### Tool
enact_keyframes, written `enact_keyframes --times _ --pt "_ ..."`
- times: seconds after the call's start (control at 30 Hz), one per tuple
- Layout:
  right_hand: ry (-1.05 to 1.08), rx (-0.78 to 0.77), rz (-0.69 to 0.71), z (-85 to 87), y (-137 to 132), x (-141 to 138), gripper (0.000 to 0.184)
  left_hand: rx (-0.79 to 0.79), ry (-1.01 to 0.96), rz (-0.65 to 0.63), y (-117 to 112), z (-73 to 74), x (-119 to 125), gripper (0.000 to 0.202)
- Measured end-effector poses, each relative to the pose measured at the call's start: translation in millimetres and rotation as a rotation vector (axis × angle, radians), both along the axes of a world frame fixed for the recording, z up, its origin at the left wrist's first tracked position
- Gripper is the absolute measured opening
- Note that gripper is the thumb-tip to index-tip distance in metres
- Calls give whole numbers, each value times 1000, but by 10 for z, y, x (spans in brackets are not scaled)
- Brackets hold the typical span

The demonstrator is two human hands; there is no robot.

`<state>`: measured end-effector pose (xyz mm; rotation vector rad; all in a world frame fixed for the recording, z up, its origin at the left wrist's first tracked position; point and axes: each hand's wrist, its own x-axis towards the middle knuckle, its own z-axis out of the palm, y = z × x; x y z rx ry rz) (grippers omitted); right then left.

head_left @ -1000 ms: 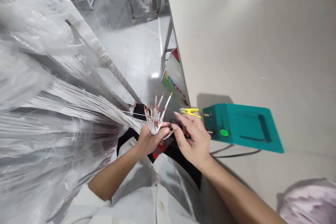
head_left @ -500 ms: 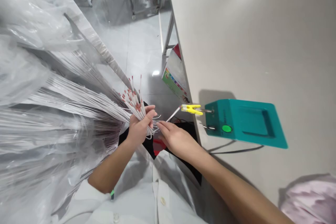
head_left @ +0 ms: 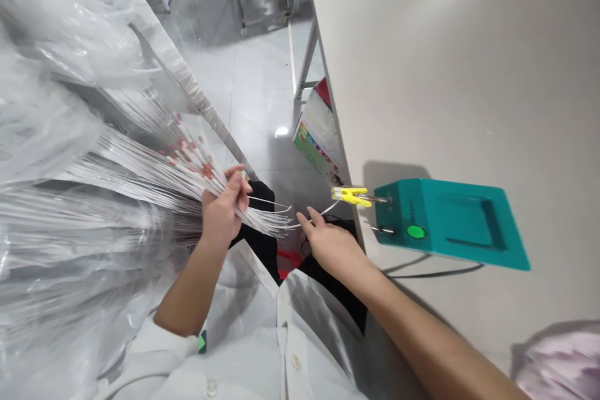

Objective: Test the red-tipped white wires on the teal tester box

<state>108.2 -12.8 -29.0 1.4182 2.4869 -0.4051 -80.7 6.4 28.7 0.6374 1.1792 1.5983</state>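
My left hand [head_left: 224,203] is closed around a bundle of thin white wires [head_left: 265,220]. Their red-tipped ends [head_left: 199,159] fan out up and left beyond the hand, while the loose thin ends trail to the right. One white wire [head_left: 330,207] runs from the yellow clip [head_left: 350,195] down to my right hand [head_left: 330,244], which holds it lightly at the fingertips; the thumb is hidden. The clip sits on a metal prong of a teal device [head_left: 464,219] with a lit green button [head_left: 416,232].
Many more white wires [head_left: 140,165] lie under clear plastic sheeting [head_left: 70,25] at left. The device stands on a pale table [head_left: 445,87]. A printed box [head_left: 319,137] is by the table edge, a pink cloth [head_left: 562,365] at lower right, a wheeled rack [head_left: 260,19] farther off.
My left hand has moved left with the bundle, away from my right hand. The single wire now stretches between clip and right hand with its thin part at the clip.
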Motion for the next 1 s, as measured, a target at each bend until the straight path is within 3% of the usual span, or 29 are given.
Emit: enact_keyframes --times 0.1,0.23,0.33,0.43,0.53,0.6,0.67,0.73,0.87,0.93,1.0 --pt "487 12 -80 38 8 -20 38 -84 165 -207 -98 -108 127 22" --pt "1172 -15 -296 159 -12 -62 24 -136 408 -539 -235 -165 265 26" --pt "1388 -164 -433 245 -21 -73 17 -155 508 -693 -301 -194 345 30" --pt "1462 -324 -570 281 -13 -53 19 -159 495 -756 -324 -236 403 29" --pt "1522 -473 -652 273 6 -33 23 -199 428 -715 -325 -272 432 29" --pt "1545 -464 -677 262 15 -32 24 -214 375 -659 -321 -296 440 31" --pt "1528 -346 -680 258 17 -33 22 -227 305 -561 -311 -329 444 33" --pt "1483 -232 -649 264 16 -24 18 -254 215 -378 -289 -372 445 33" --pt "1321 20 -481 266 16 25 13 -275 74 -45 -218 -417 432 33" --pt "1213 96 -371 237 18 37 12 -247 62 -24 -198 -391 424 32" --pt "1118 76 -286 188 17 23 12 -219 114 -64 -204 -338 426 29"
